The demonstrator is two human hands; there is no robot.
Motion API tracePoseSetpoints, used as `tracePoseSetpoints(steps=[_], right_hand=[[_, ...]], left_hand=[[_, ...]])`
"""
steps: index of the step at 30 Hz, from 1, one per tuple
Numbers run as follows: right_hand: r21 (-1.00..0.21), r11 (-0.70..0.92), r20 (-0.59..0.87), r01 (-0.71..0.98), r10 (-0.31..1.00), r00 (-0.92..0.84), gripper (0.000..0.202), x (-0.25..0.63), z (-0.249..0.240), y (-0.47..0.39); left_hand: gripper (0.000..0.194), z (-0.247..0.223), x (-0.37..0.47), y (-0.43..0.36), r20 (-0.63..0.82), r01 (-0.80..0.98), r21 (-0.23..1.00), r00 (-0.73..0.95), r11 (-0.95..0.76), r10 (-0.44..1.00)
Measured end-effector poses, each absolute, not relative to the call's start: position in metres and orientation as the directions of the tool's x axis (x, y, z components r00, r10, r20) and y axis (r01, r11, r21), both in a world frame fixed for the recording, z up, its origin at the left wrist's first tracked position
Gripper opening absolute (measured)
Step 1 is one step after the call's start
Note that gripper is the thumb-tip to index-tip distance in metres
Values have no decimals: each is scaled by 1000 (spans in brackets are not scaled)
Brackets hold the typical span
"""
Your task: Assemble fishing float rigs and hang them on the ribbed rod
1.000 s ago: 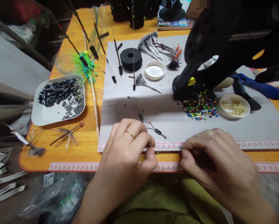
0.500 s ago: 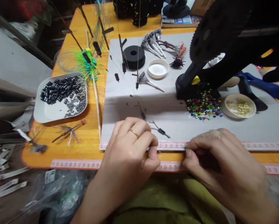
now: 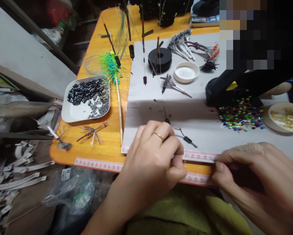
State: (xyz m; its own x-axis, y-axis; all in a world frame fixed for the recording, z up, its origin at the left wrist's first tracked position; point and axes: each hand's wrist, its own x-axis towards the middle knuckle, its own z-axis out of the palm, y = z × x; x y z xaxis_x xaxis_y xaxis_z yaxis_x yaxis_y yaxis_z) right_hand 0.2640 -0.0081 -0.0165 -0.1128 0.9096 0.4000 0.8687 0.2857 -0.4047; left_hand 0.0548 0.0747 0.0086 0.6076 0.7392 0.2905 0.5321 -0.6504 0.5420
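Note:
My left hand [image 3: 156, 155] has a gold ring, and its thumb and index finger are pinched together over the pink-and-white measuring tape [image 3: 199, 157] on the grey board's front edge. To its right, near the 77 mark, my right hand [image 3: 256, 176] pinches in the same way, with beige tape around a finger. What the two pinches hold is too fine or hidden to make out. Just beyond them on the board [image 3: 146, 130] lies a small rig with a dark sleeve and orange tip [image 3: 188, 140]. A similar dark piece [image 3: 166, 117] is partly behind my left hand.
On the left stands a white tray [image 3: 74, 114] of black and grey small parts, beside a stick [image 3: 119, 111] with green strands. Behind are a black spool [image 3: 160, 60] and white dish [image 3: 185, 73]. Coloured-head pins [image 3: 241, 114] and a bowl [image 3: 271, 120] of golden pieces lie right. Dark floats hang overhead.
The view has turned left, so the table and both hands appear farther right. Both pinches stay at about the same marks on the tape.

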Motion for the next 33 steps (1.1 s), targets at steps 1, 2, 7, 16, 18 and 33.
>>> tracePoseSetpoints(steps=[1,2,7,16,18,33], right_hand=[[-406,286,402,868,909,-111,14,264,-16,-8],[-407,285,400,868,910,-111,15,265,-16,-8],[-412,282,397,866,911,-108,17,265,-16,-9],[-385,303,424,872,897,-125,12,260,-12,-6],[-414,311,465,855,880,-95,16,255,-6,-10],[-775,-230,-169,-589,973,-157,11,226,-2,-57]], left_hand=[[15,9,55,75,289,530,542,610,-652,737],[15,9,55,75,287,528,544,613,-652,736],[15,8,54,75,290,513,554,620,-656,729],[13,10,51,72,406,481,535,574,-694,711],[17,13,53,61,504,475,521,499,-709,705],[23,2,57,-5,153,114,965,481,-235,863]])
